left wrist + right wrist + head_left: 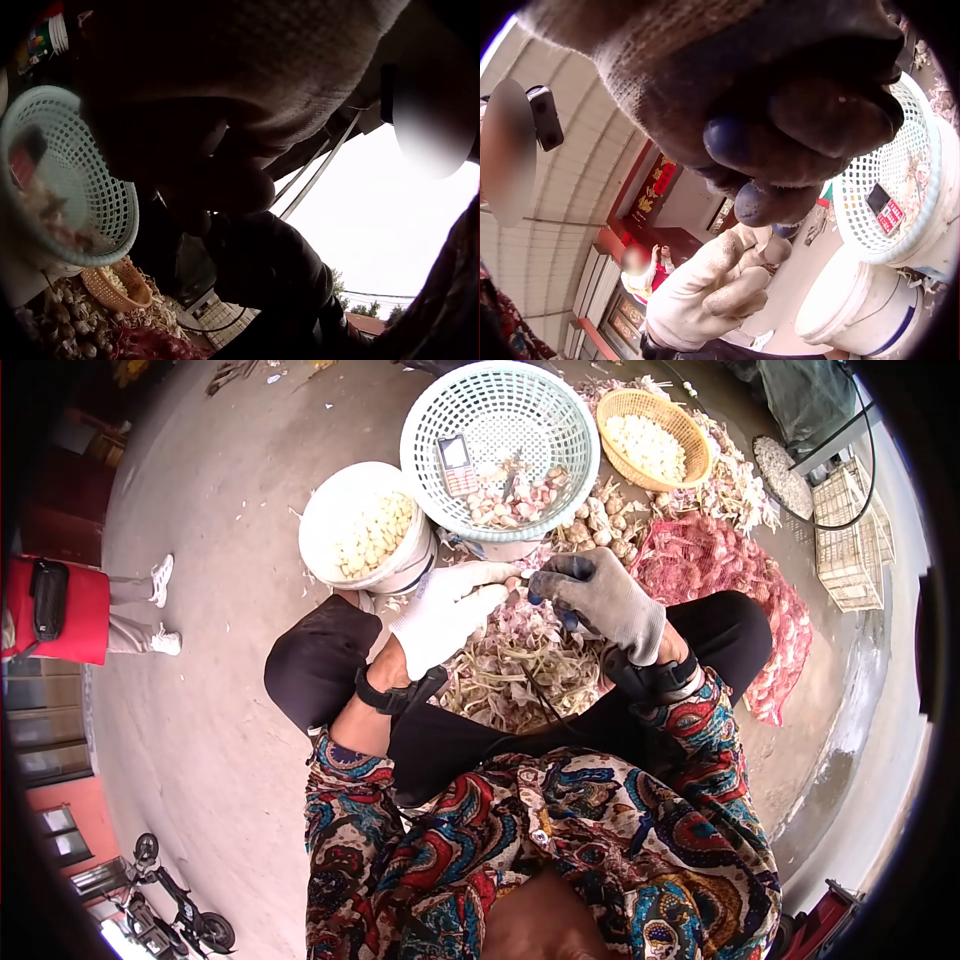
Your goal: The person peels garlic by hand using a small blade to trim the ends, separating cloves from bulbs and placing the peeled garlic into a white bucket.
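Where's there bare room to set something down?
The floor is mostly bare between the white bucket and the standing person on the left. A narrower patch lies between the red net sack and the crate. Crowded: between the knees, heaped with peelings, and right of the blue basket, among garlic bulbs.

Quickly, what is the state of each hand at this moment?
Left hand: closed, pinching what looks like a garlic clove.
Right hand: curled; whether it holds anything cannot be told.
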Demonstrator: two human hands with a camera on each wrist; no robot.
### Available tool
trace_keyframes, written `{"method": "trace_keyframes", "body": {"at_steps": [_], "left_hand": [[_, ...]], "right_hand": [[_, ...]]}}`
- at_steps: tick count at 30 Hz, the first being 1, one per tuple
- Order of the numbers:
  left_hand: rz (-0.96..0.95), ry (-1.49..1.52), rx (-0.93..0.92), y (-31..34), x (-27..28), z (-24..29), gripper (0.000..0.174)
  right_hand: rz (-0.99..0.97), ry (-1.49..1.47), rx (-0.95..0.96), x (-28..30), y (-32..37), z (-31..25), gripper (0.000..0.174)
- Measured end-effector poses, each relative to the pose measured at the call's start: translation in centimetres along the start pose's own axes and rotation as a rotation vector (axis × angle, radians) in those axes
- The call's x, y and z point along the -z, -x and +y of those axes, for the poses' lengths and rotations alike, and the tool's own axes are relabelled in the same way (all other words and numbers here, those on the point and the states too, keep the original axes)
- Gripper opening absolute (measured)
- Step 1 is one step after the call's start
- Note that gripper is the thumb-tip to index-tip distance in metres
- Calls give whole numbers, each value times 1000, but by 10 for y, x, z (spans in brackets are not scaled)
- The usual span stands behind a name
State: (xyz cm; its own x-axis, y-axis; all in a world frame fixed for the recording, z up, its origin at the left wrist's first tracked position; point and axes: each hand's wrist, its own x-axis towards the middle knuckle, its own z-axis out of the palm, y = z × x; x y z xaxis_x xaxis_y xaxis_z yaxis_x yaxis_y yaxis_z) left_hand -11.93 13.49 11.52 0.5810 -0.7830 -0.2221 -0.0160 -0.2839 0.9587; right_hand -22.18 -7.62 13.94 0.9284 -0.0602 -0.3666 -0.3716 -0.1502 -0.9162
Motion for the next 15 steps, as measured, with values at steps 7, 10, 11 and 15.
{"method": "trace_keyframes", "body": {"at_steps": [7, 10, 11, 15], "left_hand": [[126, -49, -97, -6, -8, 15, 29], [159, -67, -126, -11, -9, 7, 26], [157, -68, -127, -12, -10, 6, 26], [179, 244, -8, -9, -6, 18, 24]], "right_hand": [[44, 114, -6, 2, -1, 0, 29], [55, 71, 27, 1, -4, 6, 24], [57, 70, 27, 2, -3, 4, 24], [93, 148, -12, 6, 0, -4, 27]]}}
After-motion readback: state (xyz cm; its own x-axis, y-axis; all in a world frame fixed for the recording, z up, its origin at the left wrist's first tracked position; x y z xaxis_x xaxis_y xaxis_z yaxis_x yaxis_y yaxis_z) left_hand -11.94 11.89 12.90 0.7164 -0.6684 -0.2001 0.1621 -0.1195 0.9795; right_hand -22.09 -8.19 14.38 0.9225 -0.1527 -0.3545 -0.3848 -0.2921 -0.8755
